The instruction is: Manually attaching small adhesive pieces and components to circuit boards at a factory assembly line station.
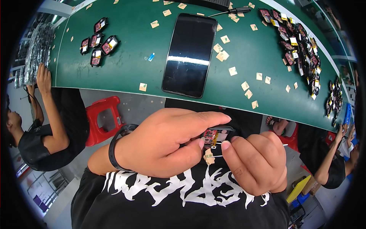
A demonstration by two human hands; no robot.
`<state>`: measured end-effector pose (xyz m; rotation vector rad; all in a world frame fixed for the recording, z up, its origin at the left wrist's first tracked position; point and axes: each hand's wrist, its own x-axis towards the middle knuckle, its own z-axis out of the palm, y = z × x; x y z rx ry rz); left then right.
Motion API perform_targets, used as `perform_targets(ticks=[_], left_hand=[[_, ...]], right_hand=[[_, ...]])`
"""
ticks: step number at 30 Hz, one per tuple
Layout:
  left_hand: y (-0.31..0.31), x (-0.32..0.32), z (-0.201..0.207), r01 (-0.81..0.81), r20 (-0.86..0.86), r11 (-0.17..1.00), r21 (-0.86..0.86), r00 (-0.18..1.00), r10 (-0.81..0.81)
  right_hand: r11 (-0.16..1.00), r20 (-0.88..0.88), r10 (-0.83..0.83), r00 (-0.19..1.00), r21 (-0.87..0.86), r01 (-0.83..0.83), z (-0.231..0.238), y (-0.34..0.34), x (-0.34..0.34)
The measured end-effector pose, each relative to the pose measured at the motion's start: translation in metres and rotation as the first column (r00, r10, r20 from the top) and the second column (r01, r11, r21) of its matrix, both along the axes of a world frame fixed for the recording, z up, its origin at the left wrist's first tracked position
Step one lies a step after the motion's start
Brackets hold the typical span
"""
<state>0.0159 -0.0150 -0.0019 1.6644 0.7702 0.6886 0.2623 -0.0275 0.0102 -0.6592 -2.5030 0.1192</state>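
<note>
In front of my chest, my left hand (167, 143) is closed around a small black device casing (230, 131), holding it between thumb and fingers. The casing lies open side up and shows a red circuit board (210, 136) with a yellow strip on it. My right hand (255, 162) is closed on a thin metal tool (217, 156) whose exact kind is hidden by the fingers. Its tip points left, just below the casing, beside a small beige paper square (208, 157). My right fingertips are at the casing's lower right edge. Whether they touch it, I cannot tell.
The green table (133, 45) bears a large black-screened tablet (190, 57), scattered beige paper squares, a screwdriver (240, 10) and a blue scrap (151, 57). Several casings (96, 40) lie left; a long pile (301, 45) lies right. People sit at both sides, near red stools (103, 118).
</note>
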Motion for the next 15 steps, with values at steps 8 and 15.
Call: perform_targets(ticks=[8, 15], left_hand=[[0.001, 0.002, -0.003, 0.011, 0.027, 0.999, -0.053, 1.0, -0.01], [-0.001, 0.001, -0.008, -0.051, -0.056, 0.968, -0.244, 0.998, 0.038]], right_hand=[[0.997, 0.031, 0.032, 0.999, -0.07, -0.029, -0.003, 0.0, 0.002], [0.998, 0.062, -0.011, 0.998, -0.067, 0.015, -0.007, 0.0, 0.001]])
